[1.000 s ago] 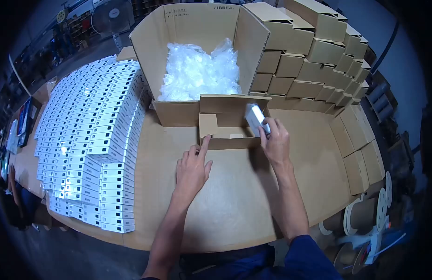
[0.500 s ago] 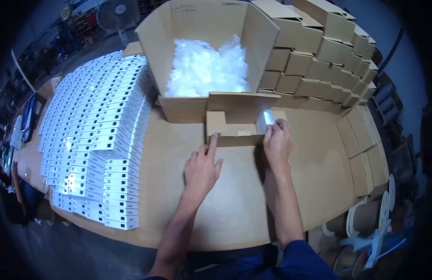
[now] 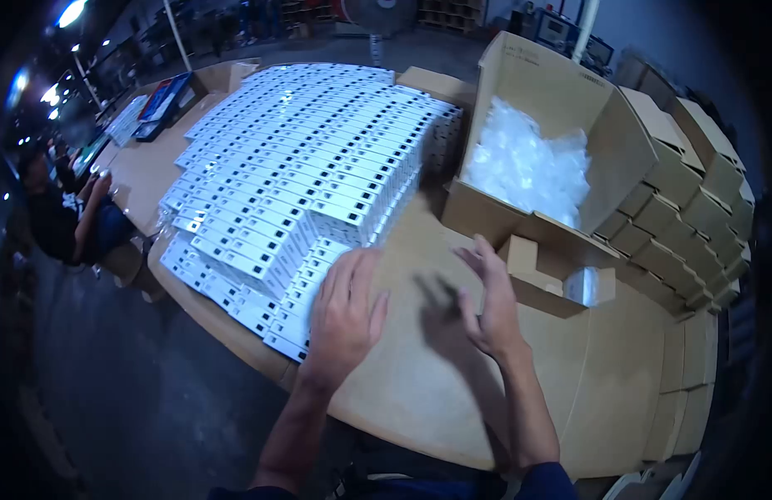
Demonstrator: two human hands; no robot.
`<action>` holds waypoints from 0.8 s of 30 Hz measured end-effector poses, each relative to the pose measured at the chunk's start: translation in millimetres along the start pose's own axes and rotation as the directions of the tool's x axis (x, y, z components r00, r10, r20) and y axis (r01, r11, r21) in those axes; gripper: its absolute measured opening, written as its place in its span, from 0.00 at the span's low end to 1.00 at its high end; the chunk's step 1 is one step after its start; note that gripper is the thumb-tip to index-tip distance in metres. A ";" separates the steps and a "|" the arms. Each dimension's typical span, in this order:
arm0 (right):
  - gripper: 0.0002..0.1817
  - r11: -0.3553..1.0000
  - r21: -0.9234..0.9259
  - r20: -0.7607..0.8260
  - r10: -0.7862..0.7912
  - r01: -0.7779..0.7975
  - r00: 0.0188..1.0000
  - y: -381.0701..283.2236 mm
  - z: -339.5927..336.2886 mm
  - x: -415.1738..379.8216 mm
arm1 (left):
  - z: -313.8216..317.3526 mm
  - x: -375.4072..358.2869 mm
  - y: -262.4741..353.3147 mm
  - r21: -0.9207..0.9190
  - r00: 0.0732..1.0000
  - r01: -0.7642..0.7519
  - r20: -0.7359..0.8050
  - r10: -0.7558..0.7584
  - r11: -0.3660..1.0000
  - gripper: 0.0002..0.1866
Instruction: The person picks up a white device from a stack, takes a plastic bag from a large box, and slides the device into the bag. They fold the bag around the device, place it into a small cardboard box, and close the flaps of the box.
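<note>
My left hand is at the near edge of the stacked white boxes, fingers stretched out and thumb apart, with nothing visible in it. My right hand hangs over the table, fingers spread and holding nothing. Just right of it lies an open small carton with its flap folded back. Inside the carton, cardboard inserts stand at the left. A clear, shiny plastic-wrapped piece sits at its right end.
Behind the carton stands a large cardboard box of clear plastic bags. Folded cartons are piled at the right, and more line the right table edge. Another person is at the far left by a table.
The view has swung left. My right hand has let go of the plastic-wrapped piece in the carton, and my left hand has left the carton's edge for the white boxes.
</note>
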State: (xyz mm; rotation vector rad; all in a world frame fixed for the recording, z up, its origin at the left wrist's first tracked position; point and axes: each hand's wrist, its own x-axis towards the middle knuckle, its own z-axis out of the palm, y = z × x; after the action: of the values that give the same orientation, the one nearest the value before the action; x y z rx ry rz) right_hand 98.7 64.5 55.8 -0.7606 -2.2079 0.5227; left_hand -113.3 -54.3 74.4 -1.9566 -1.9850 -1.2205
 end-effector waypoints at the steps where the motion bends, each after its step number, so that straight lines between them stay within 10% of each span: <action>1: 0.41 0.998 -0.018 0.046 -0.063 0.064 0.997 -6.2 13.3 15.7 | -5.5 5.1 -8.6 0.026 1.000 0.008 -0.029 -0.008 1.000 0.31; 20: 0.45 0.985 -0.007 0.027 -0.170 0.170 0.985 -41.3 67.2 83.3 | -11.8 29.1 -60.8 0.140 0.999 0.024 -0.043 -0.018 0.990 0.19; 24: 0.40 0.910 0.318 0.312 0.165 -0.267 0.936 -52.8 17.5 51.8 | -30.4 15.7 -27.6 0.077 0.998 0.027 -0.060 -0.022 0.997 0.22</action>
State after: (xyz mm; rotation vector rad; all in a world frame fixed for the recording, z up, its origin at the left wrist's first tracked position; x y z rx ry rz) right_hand 37.7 56.9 100.5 -0.7770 -2.1953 1.1739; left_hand -153.9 -55.5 91.3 -1.8436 -2.0021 -1.1738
